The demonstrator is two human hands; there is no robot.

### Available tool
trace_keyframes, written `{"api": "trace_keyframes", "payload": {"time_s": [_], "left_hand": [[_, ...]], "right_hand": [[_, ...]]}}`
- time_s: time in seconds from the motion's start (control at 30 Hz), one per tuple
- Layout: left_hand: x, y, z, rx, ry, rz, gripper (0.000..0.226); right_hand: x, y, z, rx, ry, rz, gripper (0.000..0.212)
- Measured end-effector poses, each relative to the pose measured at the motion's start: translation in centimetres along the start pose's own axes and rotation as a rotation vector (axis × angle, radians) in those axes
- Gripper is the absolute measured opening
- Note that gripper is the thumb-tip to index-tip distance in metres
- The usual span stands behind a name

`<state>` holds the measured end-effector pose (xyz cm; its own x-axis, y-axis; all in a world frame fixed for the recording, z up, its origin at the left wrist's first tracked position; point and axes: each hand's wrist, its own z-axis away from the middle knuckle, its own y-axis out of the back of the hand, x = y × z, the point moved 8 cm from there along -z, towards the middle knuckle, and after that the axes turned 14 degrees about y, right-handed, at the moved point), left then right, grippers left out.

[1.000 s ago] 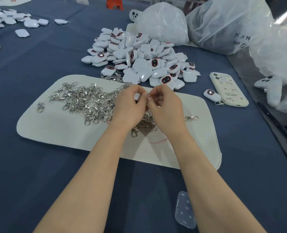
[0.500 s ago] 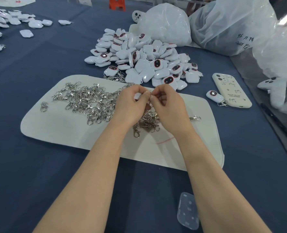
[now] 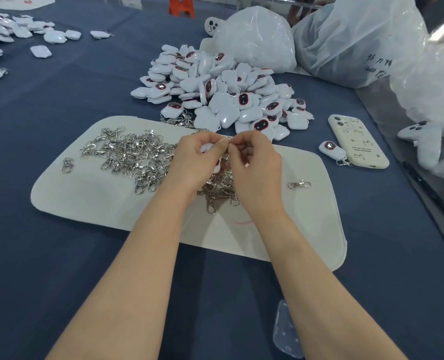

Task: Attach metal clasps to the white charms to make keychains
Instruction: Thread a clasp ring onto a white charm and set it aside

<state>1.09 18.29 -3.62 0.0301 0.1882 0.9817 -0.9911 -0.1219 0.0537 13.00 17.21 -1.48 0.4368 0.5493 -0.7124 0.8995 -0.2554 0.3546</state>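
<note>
Left hand curls round a white charm, largely hidden by its fingers. Right hand pinches narrowly at what appears to be a metal clasp, and the fingertips of both hands meet above the mat. Clasp heap lies beneath both hands, charm pile beyond. Phone and finished keychain lie to the right.

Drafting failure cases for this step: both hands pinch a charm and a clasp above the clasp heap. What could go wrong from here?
1. The left hand and right hand meet only at the fingertips. The small metal clasp could slip before it hooks the white charm, which is mostly hidden.
2. A dropped clasp would likely land in the clasp pile spread beneath the hands, where it may snag others.
</note>
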Motion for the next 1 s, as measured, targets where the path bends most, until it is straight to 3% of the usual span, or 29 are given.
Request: {"api": "trace_keyframes", "payload": {"time_s": [0.37, 1.0], "left_hand": [[0.9, -1.1, 0.5, 0.054, -0.086, -0.235, 0.021], [0.9, -0.9, 0.5, 0.210, -0.152, -0.297, 0.016]], "right_hand": [[0.9, 0.7, -0.1, 0.040, -0.060, 0.075, 0.006], [1.0, 0.7, 0.2, 0.051, -0.114, 0.067, 0.009]]}}
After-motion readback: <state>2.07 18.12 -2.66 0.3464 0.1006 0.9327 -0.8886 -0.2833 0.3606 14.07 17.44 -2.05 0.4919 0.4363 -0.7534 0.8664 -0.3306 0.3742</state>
